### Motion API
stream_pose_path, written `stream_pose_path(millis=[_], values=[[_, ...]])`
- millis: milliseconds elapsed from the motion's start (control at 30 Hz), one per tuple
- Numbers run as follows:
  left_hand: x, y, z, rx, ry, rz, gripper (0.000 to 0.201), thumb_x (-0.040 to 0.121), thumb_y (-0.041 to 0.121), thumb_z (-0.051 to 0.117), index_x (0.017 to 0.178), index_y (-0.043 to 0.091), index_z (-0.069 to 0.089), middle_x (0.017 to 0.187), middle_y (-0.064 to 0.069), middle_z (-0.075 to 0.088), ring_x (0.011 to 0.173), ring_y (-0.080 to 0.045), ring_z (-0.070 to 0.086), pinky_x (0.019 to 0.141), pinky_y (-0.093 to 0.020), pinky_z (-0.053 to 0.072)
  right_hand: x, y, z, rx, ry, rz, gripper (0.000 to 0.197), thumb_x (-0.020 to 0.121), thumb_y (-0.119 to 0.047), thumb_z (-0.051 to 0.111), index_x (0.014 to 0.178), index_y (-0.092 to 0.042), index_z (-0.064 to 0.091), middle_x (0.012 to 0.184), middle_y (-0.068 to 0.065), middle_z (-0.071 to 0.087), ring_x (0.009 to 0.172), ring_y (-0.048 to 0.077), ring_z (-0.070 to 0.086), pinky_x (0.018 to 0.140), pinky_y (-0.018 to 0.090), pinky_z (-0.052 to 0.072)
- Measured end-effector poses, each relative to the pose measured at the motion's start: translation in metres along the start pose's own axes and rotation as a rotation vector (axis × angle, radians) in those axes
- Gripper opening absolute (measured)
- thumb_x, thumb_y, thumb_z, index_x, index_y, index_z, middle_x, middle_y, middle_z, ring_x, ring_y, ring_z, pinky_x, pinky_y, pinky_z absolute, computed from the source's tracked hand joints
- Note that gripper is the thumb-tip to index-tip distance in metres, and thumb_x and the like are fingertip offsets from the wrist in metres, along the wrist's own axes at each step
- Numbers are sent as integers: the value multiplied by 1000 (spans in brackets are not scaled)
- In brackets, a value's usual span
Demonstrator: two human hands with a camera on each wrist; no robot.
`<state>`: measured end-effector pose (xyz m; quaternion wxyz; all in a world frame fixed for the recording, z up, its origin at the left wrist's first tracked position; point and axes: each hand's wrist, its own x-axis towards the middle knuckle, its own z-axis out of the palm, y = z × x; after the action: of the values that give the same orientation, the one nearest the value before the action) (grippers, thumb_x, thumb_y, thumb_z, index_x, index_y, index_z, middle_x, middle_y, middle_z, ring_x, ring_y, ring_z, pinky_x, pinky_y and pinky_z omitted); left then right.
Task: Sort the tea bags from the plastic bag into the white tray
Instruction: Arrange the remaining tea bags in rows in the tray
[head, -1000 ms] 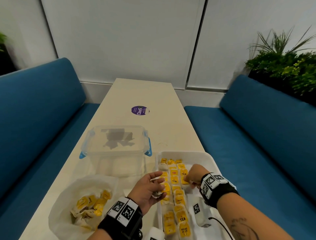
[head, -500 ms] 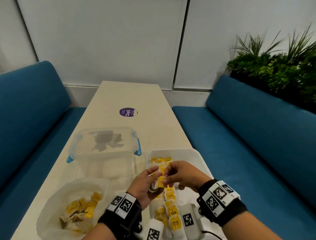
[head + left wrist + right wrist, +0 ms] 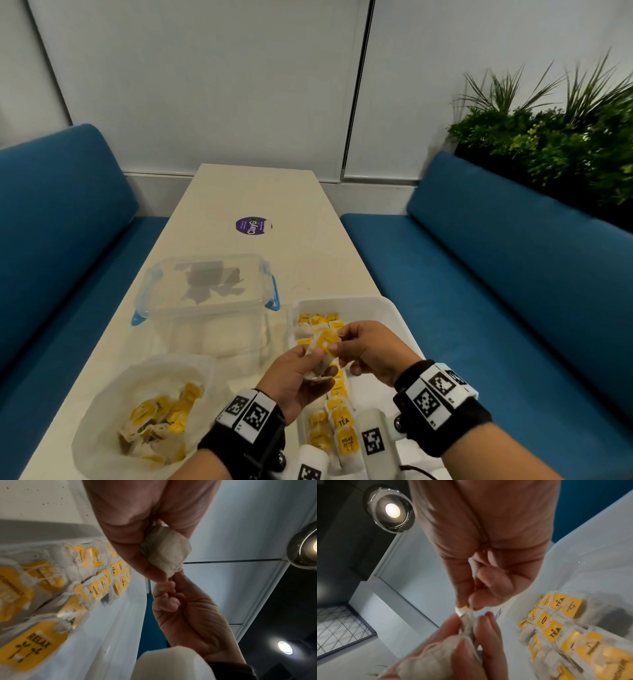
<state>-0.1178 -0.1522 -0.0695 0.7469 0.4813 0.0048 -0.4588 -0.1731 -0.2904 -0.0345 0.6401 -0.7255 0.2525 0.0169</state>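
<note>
Above the white tray [image 3: 394, 308], my left hand [image 3: 301, 373] grips a small bunch of tea bags [image 3: 322, 359], seen as a grey paper pouch [image 3: 167, 551] in the left wrist view. My right hand [image 3: 363, 346] pinches the yellow tag [image 3: 327, 341] of the top tea bag with thumb and forefinger; the right wrist view shows that pinch on the tag's edge [image 3: 462, 610]. Rows of yellow-tagged tea bags [image 3: 342, 435] lie in the tray. The plastic bag [image 3: 113, 411] at the near left holds several more tea bags [image 3: 161, 421].
A clear lidded container [image 3: 205, 294] with blue clips stands behind the plastic bag. A purple round sticker [image 3: 251, 225] marks the table [image 3: 257, 192] farther back. Blue benches [image 3: 513, 274] flank both sides, and plants [image 3: 555, 137] stand at the right.
My right hand left the tray's tea bags, came to my left hand and took hold of a yellow tag. Both hands now sit slightly higher over the tray. The head view shifted.
</note>
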Motion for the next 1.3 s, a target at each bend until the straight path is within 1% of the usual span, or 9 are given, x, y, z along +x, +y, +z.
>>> stream_pose_path(millis=[300,467,600,667,867,967,1100,1200,1300], values=[[0,2,-8,-168,108,-114,10,90,8,55,95,0,59,86,-16,57,67,-25,55,42,-26,53,10,-8,-20,-200,207,-96,16,91,-9,56,77,-15,52,71,5,58,54,11,53,39,20,30],[0,4,-12,-207,68,-89,19,87,-5,40,98,0,55,83,-16,55,66,-27,55,44,-28,54,32,-1,-36,-541,185,141,19,92,-9,47,75,-17,48,68,3,57,62,19,56,39,19,31],[0,4,-15,-241,39,-76,28,84,-9,33,101,-1,54,86,-17,54,73,-30,54,50,-32,56,49,6,-34,-884,18,345,24,90,-10,55,67,-16,49,54,-3,60,49,9,54,42,19,43],[0,5,-17,-250,32,-63,36,81,-15,26,101,-1,53,86,-18,53,74,-30,52,51,-32,55,57,14,-29,-885,-15,442,23,91,-9,54,68,-10,52,39,-2,57,42,12,53,47,24,42],[2,4,-22,-184,78,-47,48,76,-26,15,95,-2,51,89,-19,53,75,-32,55,51,-33,57,74,32,-18,-820,-32,506,17,91,-9,56,74,-4,56,57,9,65,60,22,60,70,34,49],[0,4,-22,-179,76,-49,38,80,-25,23,93,-3,51,87,-19,54,74,-33,56,50,-32,57,69,23,-21,-954,4,391,23,87,-15,65,70,-10,49,73,4,60,69,20,63,62,27,50],[-1,5,-19,-196,66,-44,25,84,-19,33,90,-2,50,85,-20,55,70,-35,61,48,-32,57,35,-4,-23,-680,-12,38,26,76,-8,74,90,-20,56,78,-4,54,63,8,51,44,14,37],[0,7,-14,-204,67,-39,12,90,-8,41,94,-3,51,84,-21,57,58,-31,66,49,-34,56,6,-16,-10,-545,-226,-95,38,66,-11,82,89,-31,60,89,-6,58,71,8,52,56,20,46],[4,5,-8,-199,24,-66,18,92,4,45,101,-7,55,86,-21,60,59,-28,67,49,-33,57,-6,-9,7,-625,-190,-238,41,61,-18,87,81,-40,58,89,-9,52,73,7,48,70,24,48]])
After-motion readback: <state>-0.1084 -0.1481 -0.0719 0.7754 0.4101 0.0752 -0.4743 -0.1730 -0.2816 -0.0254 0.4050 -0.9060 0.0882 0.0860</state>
